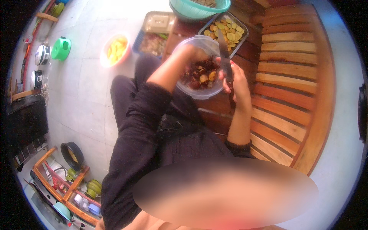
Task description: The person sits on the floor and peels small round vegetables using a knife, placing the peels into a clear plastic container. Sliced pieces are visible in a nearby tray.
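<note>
A translucent plastic tub [205,92] stands in front of me on the wooden bench, holding dark brown chunks [201,74], some with pale yellow cut faces. My left hand [196,53] reaches over the tub's rim and down inside; its fingers are hidden among the contents. At the tub's right side, my right hand [238,82] is closed round the handle of a large knife [225,55], its blade pointing up and away from me. Just behind the tub lies a metal tray [240,45] of pale yellow round slices [228,32].
Farther back stands a teal basin [199,11]. A blue tray [137,42] with pinkish contents sits left of the tub, near a lidded-looking metal container [159,21]. On the tiled floor is an orange-rimmed bowl [105,63] of yellow pieces. Wooden slats [285,69] run along the right.
</note>
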Demonstrator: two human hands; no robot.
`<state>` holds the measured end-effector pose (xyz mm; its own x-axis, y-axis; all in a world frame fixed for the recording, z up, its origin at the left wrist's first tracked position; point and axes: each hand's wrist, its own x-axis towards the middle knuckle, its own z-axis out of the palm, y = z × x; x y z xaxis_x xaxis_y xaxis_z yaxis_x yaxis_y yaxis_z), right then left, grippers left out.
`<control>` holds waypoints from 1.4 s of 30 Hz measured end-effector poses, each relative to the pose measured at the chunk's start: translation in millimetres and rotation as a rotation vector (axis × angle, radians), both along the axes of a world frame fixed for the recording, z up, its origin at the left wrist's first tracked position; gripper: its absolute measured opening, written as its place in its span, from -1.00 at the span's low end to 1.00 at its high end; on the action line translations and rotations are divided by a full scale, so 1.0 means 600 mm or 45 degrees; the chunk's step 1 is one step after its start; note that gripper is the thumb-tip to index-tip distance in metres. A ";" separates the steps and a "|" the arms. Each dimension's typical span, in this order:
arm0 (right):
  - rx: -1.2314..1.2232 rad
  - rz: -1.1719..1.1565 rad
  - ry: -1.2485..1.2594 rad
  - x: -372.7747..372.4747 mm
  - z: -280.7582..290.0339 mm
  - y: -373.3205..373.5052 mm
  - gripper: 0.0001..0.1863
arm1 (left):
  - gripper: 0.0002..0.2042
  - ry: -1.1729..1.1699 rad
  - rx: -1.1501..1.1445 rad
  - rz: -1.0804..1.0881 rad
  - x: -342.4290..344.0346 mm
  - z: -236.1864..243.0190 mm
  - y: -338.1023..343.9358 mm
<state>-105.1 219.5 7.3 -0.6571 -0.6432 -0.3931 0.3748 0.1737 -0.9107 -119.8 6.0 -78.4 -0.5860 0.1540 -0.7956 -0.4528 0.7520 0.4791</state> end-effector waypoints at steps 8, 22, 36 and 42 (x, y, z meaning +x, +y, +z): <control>-0.017 -0.035 0.017 -0.006 -0.003 -0.001 -0.48 | -0.61 -0.149 -0.024 -0.015 0.023 0.019 -0.002; -0.039 -0.131 -0.017 0.006 0.003 0.003 -0.30 | -0.62 0.646 0.853 0.955 0.137 0.067 0.038; 0.229 0.069 0.675 0.051 0.008 -0.039 -0.46 | -0.62 0.571 1.733 1.433 0.185 0.095 0.044; 0.222 0.093 0.693 0.053 0.004 -0.035 -0.49 | -0.65 0.757 1.532 1.402 0.183 0.090 0.050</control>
